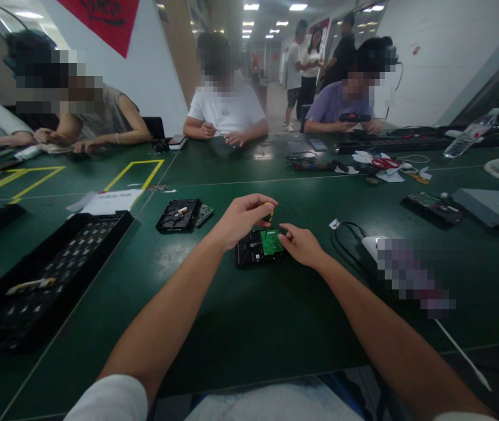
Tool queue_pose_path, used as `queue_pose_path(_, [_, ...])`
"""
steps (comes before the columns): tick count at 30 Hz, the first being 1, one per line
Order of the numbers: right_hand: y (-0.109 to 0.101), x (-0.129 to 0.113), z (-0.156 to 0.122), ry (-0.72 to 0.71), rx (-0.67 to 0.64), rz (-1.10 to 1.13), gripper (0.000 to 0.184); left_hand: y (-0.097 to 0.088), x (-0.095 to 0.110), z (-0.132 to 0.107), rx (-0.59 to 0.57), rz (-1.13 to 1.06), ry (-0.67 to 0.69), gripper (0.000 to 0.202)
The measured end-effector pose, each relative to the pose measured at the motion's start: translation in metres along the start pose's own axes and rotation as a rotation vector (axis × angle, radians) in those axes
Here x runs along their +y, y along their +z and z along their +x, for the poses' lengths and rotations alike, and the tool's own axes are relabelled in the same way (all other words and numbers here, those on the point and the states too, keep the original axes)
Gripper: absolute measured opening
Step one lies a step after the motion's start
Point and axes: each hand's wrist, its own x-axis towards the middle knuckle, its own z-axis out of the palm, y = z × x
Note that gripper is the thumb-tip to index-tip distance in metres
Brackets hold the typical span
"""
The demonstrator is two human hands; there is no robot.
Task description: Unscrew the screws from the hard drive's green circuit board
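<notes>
Black parts tray (100,219) left of drive (253,252)

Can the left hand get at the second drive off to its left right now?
Probably yes: the second drive lies on the table beside the left hand, with nothing between them. But that hand pinches a yellow tool.

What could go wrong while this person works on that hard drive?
The small yellow tool pinched in the left hand might slip and scratch the green circuit board on the hard drive. The right hand touches only the drive's edge, so it could slide on the smooth table.
</notes>
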Motion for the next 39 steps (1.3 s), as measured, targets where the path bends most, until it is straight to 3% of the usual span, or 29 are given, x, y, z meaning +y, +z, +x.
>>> queue_pose_path(16, [-0.0043,0.0021,0.005,0.004,-0.071,0.096,0.03,-0.0009,-0.0075,0.0036,0.033,-0.021,0.026,0.031])
queue_pose_path(33, [-0.0029,0.0032,0.0034,0.019,-0.069,0.131,0.032,-0.0011,-0.0043,0.0016,0.016,0.042,0.034,0.03])
queue_pose_path(39, [-0.0026,0.0046,0.0025,0.006,-0.066,0.139,0.034,-0.0001,0.0003,0.0011,0.017,-0.066,-0.009,0.025])
